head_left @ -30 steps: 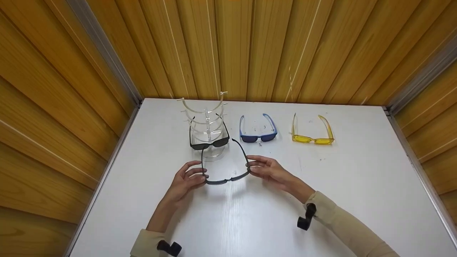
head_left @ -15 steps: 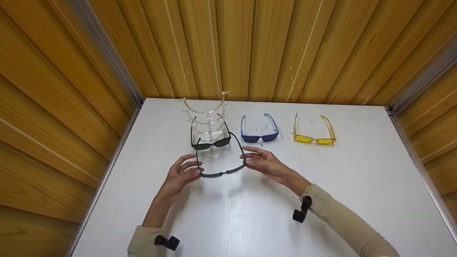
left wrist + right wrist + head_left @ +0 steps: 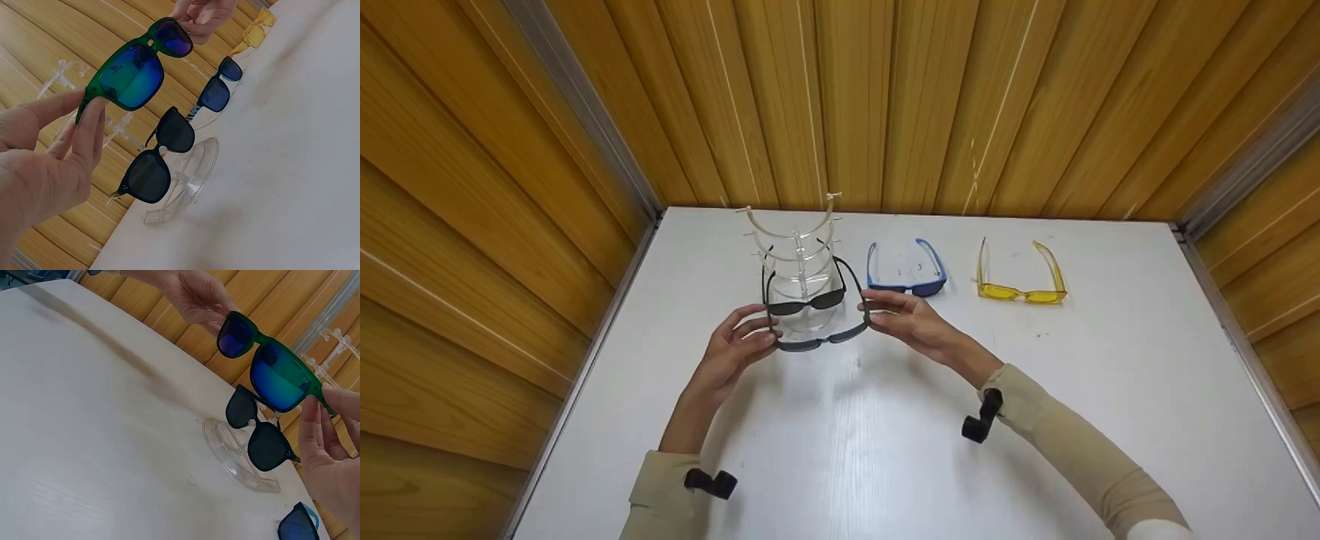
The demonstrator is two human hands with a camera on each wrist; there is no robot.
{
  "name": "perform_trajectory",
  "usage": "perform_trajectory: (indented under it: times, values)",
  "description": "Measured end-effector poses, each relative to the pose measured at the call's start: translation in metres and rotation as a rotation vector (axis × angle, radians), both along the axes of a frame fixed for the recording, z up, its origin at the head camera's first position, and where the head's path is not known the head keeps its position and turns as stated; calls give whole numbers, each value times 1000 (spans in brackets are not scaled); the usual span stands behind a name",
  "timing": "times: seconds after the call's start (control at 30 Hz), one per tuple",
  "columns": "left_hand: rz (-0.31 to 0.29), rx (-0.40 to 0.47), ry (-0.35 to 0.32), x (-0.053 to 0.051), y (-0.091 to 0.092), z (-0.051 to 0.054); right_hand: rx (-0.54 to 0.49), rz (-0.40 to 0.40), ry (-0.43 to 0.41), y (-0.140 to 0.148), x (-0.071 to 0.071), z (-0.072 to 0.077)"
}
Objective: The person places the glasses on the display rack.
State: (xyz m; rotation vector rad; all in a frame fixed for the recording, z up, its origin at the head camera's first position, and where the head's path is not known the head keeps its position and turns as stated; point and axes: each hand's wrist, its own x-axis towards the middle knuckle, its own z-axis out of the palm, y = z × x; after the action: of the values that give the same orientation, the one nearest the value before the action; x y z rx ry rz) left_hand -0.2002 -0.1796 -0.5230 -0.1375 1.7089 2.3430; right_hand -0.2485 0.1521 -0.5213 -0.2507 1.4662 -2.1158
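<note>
Between both hands is a pair of green-framed sunglasses point(image 3: 132, 76) with mirrored blue-green lenses, temples unfolded and pointing away from me. My left hand point(image 3: 731, 351) pinches one hinge corner between thumb and fingers, and my right hand point(image 3: 913, 324) pinches the other. The pair hovers in front of a clear display stand point(image 3: 801, 259) with several curved tiers. Black sunglasses point(image 3: 828, 299) sit low on that stand, just behind and below the green ones. In the head view the raised temples overlap the stand; whether they touch it I cannot tell.
Blue sunglasses point(image 3: 931, 287) lie on the white table point(image 3: 840, 465) right of the stand, close to my right fingers. Yellow sunglasses point(image 3: 1041, 297) lie farther right. Wood-patterned walls point(image 3: 847, 105) rise at the back and both sides.
Both hands have moved forward and slightly left with the green sunglasses, bringing them from in front of the stand to overlapping it. The other sunglasses stay put.
</note>
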Motion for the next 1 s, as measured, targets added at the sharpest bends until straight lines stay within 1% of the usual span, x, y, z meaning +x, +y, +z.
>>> perform_trajectory:
  times: [0.2, 0.27, 0.4, 0.5, 0.6, 0.8, 1.0]
  values:
    - [22, -3, 7, -12, -4, 5, 16, -20, 1, -7, -13, 7]
    - [28, -17, 11, -17, -6, 8, 26, -26, -1, -10, -18, 9]
    - [20, -47, 19, -27, -7, 14, 34, -60, -14, -14, -27, 15]
    - [22, -42, 30, -34, -8, 16, 30, -91, -27, -17, -32, 16]
    - [10, -35, 49, -39, -9, 16, 29, -117, -35, -19, -35, 15]
    - [-20, -65, 62, -46, -11, 15, 34, -158, -44, -24, -39, 15]
    - [2, -41, 74, -51, -13, 14, 36, -194, -54, -30, -45, 19]
